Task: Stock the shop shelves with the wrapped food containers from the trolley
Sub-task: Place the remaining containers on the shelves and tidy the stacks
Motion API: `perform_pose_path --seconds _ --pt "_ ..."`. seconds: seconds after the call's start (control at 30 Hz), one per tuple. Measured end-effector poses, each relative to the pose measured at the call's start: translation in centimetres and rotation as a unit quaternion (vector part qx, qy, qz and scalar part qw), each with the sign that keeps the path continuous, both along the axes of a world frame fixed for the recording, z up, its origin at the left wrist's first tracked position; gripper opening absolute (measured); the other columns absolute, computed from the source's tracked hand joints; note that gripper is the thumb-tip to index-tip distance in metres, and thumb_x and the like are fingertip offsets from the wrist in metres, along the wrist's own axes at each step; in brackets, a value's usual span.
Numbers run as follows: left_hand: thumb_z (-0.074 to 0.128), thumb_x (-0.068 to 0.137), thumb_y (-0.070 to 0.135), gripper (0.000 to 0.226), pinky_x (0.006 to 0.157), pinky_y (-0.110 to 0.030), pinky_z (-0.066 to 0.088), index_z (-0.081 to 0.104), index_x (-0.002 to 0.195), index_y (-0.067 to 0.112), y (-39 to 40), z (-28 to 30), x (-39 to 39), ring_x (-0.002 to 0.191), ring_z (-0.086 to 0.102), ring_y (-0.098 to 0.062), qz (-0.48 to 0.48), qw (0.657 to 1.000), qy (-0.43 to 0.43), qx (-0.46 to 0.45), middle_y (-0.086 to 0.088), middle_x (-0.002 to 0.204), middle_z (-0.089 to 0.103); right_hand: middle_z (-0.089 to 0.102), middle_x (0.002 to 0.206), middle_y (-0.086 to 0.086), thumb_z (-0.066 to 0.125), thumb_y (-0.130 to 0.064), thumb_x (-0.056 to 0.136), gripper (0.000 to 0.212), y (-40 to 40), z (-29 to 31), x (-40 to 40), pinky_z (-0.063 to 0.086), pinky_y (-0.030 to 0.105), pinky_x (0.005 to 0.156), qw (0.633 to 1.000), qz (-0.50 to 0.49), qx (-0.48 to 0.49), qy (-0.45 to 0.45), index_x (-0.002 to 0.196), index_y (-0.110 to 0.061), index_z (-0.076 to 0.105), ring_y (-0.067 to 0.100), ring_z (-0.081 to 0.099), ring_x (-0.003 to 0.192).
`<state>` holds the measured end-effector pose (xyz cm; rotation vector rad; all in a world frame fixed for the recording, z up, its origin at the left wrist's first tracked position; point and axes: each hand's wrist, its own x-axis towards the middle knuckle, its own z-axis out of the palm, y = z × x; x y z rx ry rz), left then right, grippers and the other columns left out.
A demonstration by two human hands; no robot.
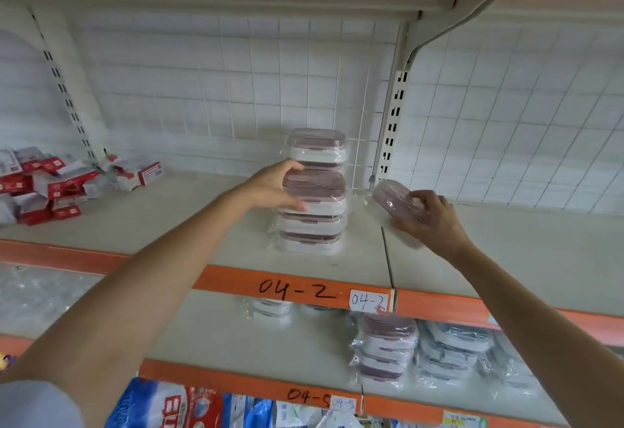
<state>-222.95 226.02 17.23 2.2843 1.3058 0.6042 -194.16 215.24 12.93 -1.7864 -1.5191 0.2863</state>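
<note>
- Wrapped containers form a front stack [312, 214] on the shelf [202, 221] marked 04-2, with a taller back stack [317, 148] behind; red boxes [50, 184] lie far left.
- Left hand [270, 187] cups the front stack's top container, fingers curled round its left side.
- Right hand [429, 218] grips a tilted pink-lidded container [393, 201] just right of the stacks.
</note>
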Motion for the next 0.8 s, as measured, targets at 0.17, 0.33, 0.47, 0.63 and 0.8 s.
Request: perform_pose_path --seconds 0.17,0.33,0.47,0.63,0.8 --pt "0.081 0.072 0.03 0.085 0.106 -0.021 0.025 0.035 0.143 0.019 0.5 -1.3 -0.9 0.136 0.03 -0.018 -0.017 1.0 -0.025 0.005 -0.003 0.144 0.033 0.052 0.11 0.001 0.082 -0.043 0.067 0.062 0.7 3.3 -4.3 0.043 0.043 0.095 0.997 0.049 0.053 0.019 0.117 -0.021 0.051 0.027 0.049 0.11" --pt "0.085 0.066 0.032 0.097 0.104 -0.033 0.038 0.028 0.144 0.018 0.4 -2.7 -2.1 0.127 0.038 -0.021 0.035 0.989 -0.138 -0.035 -0.009 0.136 0.032 0.053 0.115 -0.007 0.077 -0.043 0.072 0.061 2.9 7.8 -8.2 0.037 0.036 0.098 0.989 0.109 0.068 -0.077 0.121 -0.022 0.047 0.018 0.042 0.112" --pt "0.083 0.069 0.032 0.095 0.084 -0.024 0.041 0.027 0.144 0.017 -0.2 -2.5 -3.8 0.109 0.052 -0.013 0.04 0.968 -0.229 -0.097 -0.003 0.128 0.046 0.048 0.125 -0.004 0.078 -0.039 0.073 0.062 5.9 9.2 -10.3 0.033 0.034 0.097 0.978 0.143 0.019 -0.153 0.123 -0.019 0.045 0.021 0.036 0.12" --pt "0.084 0.062 0.037 0.094 0.086 -0.022 0.043 0.038 0.14 0.013 -0.4 -1.6 -4.7 0.101 0.055 -0.01 0.042 0.965 -0.236 -0.105 -0.002 0.129 0.052 0.052 0.127 -0.001 0.071 -0.035 0.081 0.052 7.1 8.3 -11.5 0.033 0.037 0.108 0.956 0.195 -0.052 -0.213 0.126 -0.017 0.054 0.023 0.042 0.128" --pt "0.083 0.052 0.051 0.098 0.098 -0.028 0.045 0.049 0.135 0.014 -0.6 -1.2 -3.4 0.111 0.058 -0.011 0.031 0.971 -0.223 -0.076 0.006 0.125 0.058 0.031 0.149 0.006 0.056 -0.038 0.092 0.052 6.5 8.0 -11.8 0.024 0.037 0.111 0.955 0.185 -0.065 -0.221 0.141 -0.031 0.041 0.024 0.027 0.139"
